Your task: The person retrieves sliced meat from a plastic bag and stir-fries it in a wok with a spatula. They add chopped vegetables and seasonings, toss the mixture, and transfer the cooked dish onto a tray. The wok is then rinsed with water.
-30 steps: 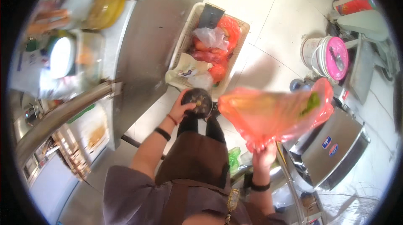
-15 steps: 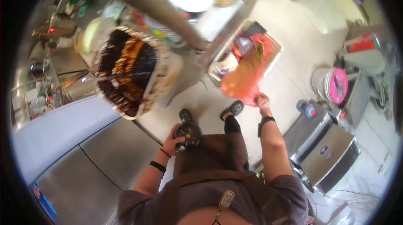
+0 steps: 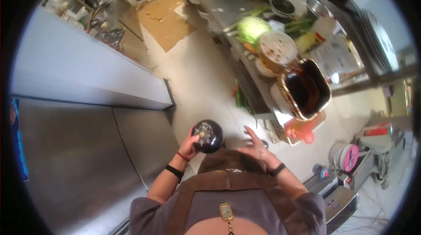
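My left hand (image 3: pixel 189 146) grips the rim of a small round black bowl (image 3: pixel 214 140) in front of my apron, its thumb reaching over the edge. Pale bits and a yellowish spot show inside the bowl. To the right of it, my right hand (image 3: pixel 258 148) is empty, with its fingers spread apart. Further right, a thin red plastic bag (image 3: pixel 302 130) lies in a low crate on the floor, partly hidden behind a square tub (image 3: pixel 287 99) of dark sauce on the table corner.
A steel table (image 3: pixel 219 9) ahead holds a green cabbage (image 3: pixel 254 29), a round tub with a spotted white lid (image 3: pixel 278 47) and leafy greens. On my left stands a steel-fronted cabinet (image 3: pixel 74 143). Flattened cardboard (image 3: pixel 164 22) covers floor ahead; a pink-lidded bucket (image 3: pixel 351 158) stands right.
My right hand has let go of the red bag and drawn back near the bowl, its fingers opening. The view has swung left; my left hand still holds the bowl.
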A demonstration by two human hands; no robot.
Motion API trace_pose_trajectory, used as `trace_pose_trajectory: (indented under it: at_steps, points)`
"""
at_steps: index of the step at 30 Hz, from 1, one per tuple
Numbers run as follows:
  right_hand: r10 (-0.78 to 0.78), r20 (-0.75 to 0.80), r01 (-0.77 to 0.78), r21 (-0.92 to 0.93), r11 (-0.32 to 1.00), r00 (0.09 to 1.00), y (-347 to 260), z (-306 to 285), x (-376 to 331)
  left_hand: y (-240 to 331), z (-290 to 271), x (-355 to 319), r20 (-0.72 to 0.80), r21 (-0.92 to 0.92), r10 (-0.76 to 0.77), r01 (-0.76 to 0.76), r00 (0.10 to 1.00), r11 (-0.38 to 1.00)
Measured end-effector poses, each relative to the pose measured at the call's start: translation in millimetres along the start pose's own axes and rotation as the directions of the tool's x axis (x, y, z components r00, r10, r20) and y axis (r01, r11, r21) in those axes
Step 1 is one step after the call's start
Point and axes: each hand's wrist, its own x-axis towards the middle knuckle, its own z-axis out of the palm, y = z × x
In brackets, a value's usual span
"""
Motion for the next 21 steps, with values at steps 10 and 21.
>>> trace_pose_trajectory:
  at_steps: [10, 21]
  points:
    - [-0.457, 0.044, 0.43, 0.27, 0.861, 0.888, -198.9, 69.7, 215.7, 199.5, 21.8, 79.8, 0.201, -0.146, 0.221, -0.194, 0.954, 0.97]
    - [-0.113, 0.183, -0.068, 0.762, 0.644, 0.977, -292.7, 77.8, 493.0, 425.6, -46.2, 244.7, -0.22, 0.222, 0.084, -0.034, 0.972, 0.975]
